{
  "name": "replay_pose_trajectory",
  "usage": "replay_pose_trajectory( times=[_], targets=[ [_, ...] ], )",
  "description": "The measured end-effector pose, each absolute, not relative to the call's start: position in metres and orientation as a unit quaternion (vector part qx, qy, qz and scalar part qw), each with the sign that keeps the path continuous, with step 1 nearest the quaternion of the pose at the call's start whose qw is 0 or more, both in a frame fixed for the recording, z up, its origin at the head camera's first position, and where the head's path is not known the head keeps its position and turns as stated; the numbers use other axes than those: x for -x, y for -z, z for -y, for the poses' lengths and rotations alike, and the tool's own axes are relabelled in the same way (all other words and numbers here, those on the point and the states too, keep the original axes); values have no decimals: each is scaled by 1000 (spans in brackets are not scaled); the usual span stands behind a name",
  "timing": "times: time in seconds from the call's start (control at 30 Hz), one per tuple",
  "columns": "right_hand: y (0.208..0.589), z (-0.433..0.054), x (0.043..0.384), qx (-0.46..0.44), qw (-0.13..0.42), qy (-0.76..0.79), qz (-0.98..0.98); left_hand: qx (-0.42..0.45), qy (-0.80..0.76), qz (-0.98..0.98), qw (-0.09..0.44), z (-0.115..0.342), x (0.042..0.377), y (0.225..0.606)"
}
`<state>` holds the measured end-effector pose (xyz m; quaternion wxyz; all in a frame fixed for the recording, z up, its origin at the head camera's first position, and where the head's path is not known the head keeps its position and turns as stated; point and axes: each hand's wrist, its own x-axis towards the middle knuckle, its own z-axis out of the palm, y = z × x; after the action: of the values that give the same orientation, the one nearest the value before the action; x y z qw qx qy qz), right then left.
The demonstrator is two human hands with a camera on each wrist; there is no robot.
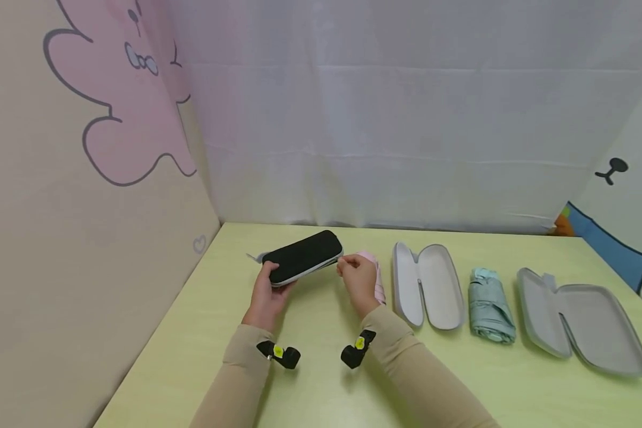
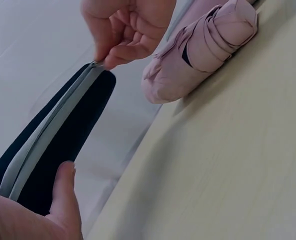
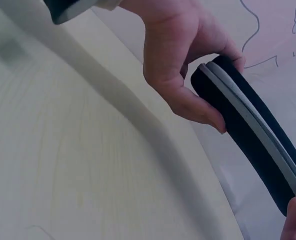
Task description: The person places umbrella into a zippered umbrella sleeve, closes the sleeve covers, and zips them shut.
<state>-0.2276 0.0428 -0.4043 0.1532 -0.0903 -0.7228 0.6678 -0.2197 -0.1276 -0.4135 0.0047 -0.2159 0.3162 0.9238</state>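
Observation:
Above the table, my left hand [image 1: 268, 297] grips a black zippered case [image 1: 302, 257] by its left end, thumb over the top and fingers beneath. The case is tilted, its right end higher in the head view. Along its side runs a pale grey zipper band [image 2: 48, 130], seen in both wrist views. My right hand [image 1: 359, 279] pinches the zipper's end at the case's right corner, thumb against curled fingers; the pull itself is mostly hidden by the fingertips. Just beyond the right hand lies a pink rolled fabric bundle [image 2: 203, 50] with wrapped folds, partly hidden in the head view.
Right of the hands stands an open white hinged case [image 1: 443, 288], then a pale green rolled fabric bundle [image 1: 491, 309] and an open grey hinged case [image 1: 604, 327]. A printed curtain [image 1: 406, 148] closes off the table's [image 1: 310, 380] back edge.

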Motion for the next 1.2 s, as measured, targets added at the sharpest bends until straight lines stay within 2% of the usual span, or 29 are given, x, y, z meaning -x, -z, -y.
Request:
replay_pose_trajectory(
  times=[0.1,0.23,0.67,1.07,1.2],
  targets=[
    [406,-48,230,113,160,-657,728,195,-913,-356,49,132,220,412],
    [407,-52,231,122,161,-645,737,186,-899,-391,62,131,221,411],
    [407,-48,229,119,155,-644,740,213,-908,-361,-26,122,220,416],
    [410,-43,228,75,211,-577,786,223,-905,-359,-45,118,219,418],
    [411,-44,227,56,214,-556,801,226,-905,-357,-47,117,219,419]
  ],
)
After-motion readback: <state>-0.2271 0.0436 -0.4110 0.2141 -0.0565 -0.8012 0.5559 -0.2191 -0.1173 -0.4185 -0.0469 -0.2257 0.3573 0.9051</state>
